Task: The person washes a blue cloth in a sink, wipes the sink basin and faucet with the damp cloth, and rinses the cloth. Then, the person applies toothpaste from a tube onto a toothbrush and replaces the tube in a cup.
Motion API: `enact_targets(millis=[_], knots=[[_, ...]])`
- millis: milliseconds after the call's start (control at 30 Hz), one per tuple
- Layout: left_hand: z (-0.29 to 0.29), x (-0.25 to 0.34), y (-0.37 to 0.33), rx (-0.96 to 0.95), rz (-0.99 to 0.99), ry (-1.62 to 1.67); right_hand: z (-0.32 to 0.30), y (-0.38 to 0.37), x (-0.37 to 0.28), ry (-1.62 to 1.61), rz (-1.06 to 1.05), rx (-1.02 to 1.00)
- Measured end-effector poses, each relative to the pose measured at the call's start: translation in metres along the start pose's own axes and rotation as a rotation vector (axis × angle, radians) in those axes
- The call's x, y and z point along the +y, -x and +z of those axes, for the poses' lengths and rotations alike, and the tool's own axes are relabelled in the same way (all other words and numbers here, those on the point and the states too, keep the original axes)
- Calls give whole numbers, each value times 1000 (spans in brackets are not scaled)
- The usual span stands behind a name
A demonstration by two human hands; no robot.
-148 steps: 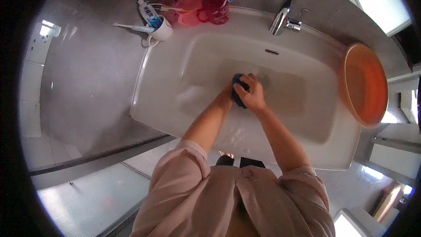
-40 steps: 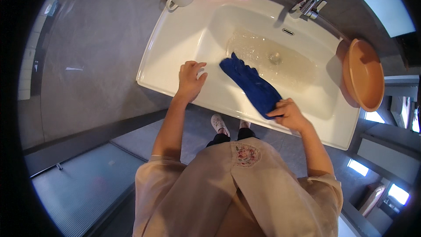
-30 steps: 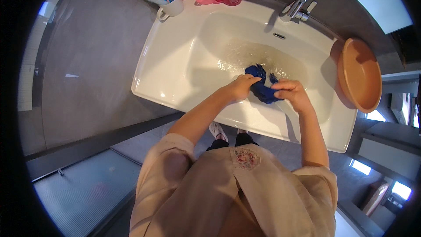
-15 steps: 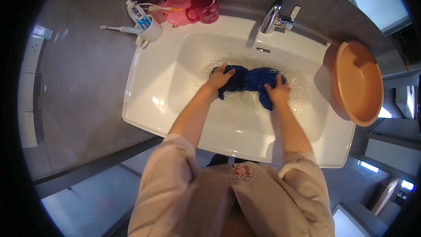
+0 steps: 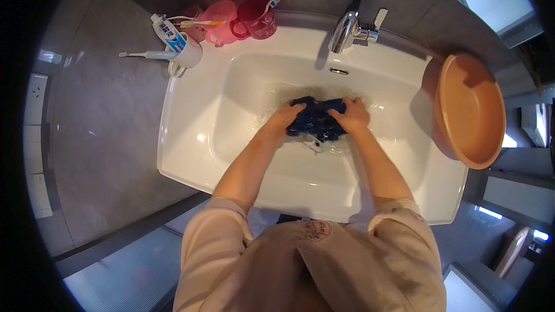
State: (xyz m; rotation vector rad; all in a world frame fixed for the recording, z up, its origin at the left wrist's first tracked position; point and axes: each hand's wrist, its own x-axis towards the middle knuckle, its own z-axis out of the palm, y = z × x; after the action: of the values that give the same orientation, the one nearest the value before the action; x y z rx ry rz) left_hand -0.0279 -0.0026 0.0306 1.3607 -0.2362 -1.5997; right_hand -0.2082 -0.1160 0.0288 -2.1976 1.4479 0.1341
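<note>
Cloth (image 5: 317, 121) between left hand (image 5: 284, 118) and right hand (image 5: 355, 117)

Your left hand (image 5: 284, 117) has open room leftward over the sink (image 5: 188, 124), up to the white mug (image 5: 189, 56), pink cup (image 5: 221, 26) and dark red cup (image 5: 261, 22) crowding the far left corner. Rightward, your right hand (image 5: 355, 117) can pass until the orange basin (image 5: 473, 112). The faucet (image 5: 346, 30) blocks the back (its lever juts up), and blue cloth (image 5: 317, 120) fills the gap between your hands.

Left hand (image 5: 284, 118) opposite right hand (image 5: 354, 117)
</note>
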Motion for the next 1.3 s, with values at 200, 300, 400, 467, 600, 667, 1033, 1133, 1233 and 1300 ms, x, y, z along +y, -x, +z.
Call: enact_targets(millis=[200, 300, 400, 467, 600, 667, 1033, 1133, 1233, 1300], knots=[[16, -4, 2, 391, -44, -574, 36, -3, 21, -121, 179, 92], [22, -3, -13, -21, -268, 252, 35, -6, -19, -690, -115, -128], [5, -23, -18, -2, -197, 468, 9, 45, -92, -532, -360, -3], [15, -24, -21, -2, -77, 421, 13, 45, -90, -500, -400, 34], [19, 4, -10, -37, 57, 63, 11, -6, 0, 74, -87, 187], [-13, 16, 11, 109, 71, -101, -25, 2, 7, 207, 74, 19], [-1, -21, -21, -57, -203, 475, 16, 37, -79, -584, -449, 198], [-25, -51, -48, -85, -77, 548, 13, 59, -106, -537, -514, 110], [18, -30, -43, -83, -101, 357, 33, 3, -23, -113, -175, 372], [13, 13, 7, 31, -55, -41, 6, -1, 17, 148, -30, 144]])
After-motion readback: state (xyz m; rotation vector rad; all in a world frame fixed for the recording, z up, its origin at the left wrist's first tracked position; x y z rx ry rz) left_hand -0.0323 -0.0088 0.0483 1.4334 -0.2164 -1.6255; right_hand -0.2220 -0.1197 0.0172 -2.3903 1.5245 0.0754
